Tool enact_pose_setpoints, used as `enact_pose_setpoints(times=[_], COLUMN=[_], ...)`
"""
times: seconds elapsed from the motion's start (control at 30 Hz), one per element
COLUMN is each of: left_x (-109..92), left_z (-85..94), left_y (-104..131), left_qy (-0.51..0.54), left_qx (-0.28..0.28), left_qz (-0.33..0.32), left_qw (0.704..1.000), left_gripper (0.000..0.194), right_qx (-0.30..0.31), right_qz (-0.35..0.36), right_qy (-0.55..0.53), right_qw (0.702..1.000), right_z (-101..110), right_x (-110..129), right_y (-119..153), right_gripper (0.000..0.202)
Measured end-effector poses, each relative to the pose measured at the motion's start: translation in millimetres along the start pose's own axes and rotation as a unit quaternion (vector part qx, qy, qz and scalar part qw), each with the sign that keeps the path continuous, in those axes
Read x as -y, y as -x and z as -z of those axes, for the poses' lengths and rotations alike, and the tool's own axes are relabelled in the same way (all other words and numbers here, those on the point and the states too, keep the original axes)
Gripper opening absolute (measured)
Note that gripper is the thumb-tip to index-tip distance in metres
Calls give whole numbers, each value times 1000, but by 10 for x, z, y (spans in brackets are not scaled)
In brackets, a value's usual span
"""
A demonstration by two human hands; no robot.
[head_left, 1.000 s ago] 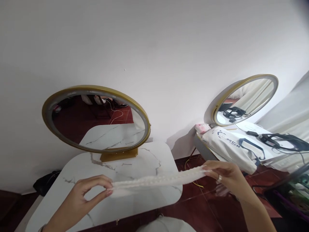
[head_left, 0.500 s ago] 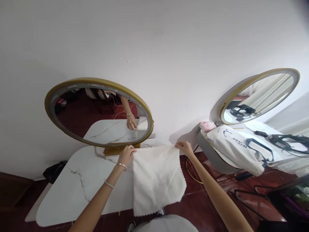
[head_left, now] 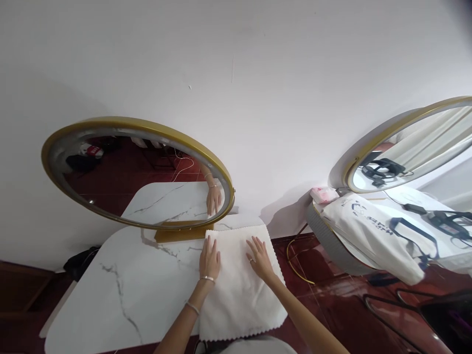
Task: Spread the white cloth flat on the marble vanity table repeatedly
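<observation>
White cloth (head_left: 236, 295) lowered onto marbled table (head_left: 158, 280), both hands (head_left: 210, 260) (head_left: 260, 260) spread flat on it, grip released, printed white bag (head_left: 363, 223), contents hidden

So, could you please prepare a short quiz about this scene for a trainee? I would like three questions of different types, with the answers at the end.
1. True or false: the left grip and the right grip both rest on the cloth.

2. What colour is the rim of the mirror nearer to the cloth?
A. Black
B. Gold
C. Red

3. Fill in the missing word: two bands can be seen on the ____ arm.

Key: 1. True. 2. B. 3. Left.
</observation>
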State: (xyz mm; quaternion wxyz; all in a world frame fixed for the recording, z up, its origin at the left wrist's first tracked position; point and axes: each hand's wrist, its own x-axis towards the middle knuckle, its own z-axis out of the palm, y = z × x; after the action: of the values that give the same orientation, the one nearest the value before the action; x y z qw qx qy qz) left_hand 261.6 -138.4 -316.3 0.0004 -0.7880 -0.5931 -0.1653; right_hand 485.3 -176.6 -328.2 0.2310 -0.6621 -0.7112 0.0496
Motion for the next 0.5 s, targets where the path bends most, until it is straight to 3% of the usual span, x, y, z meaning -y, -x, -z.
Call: enact_pose_setpoints(times=[0.1,0.27,0.37,0.5], left_x=[-7,-125,-186,-116], left_z=[-140,-343,-365,-315], left_y=[-204,-276,-406,-844], left_qy=[-10,-21,-21,7], left_qx=[5,-21,-42,-20], left_qz=[8,38,56,56], left_qw=[1000,999,997,998], left_gripper=[48,62,62,56], right_qx=[14,21,22,38], right_qz=[-28,-33,-34,-50], right_qy=[66,128,142,143], right_qw=[997,991,989,988], right_z=[-110,-231,-290,-356], right_x=[-21,-41,-58,-86], right_y=[-146,-266,-363,-651], right_gripper=[48,55,56,56])
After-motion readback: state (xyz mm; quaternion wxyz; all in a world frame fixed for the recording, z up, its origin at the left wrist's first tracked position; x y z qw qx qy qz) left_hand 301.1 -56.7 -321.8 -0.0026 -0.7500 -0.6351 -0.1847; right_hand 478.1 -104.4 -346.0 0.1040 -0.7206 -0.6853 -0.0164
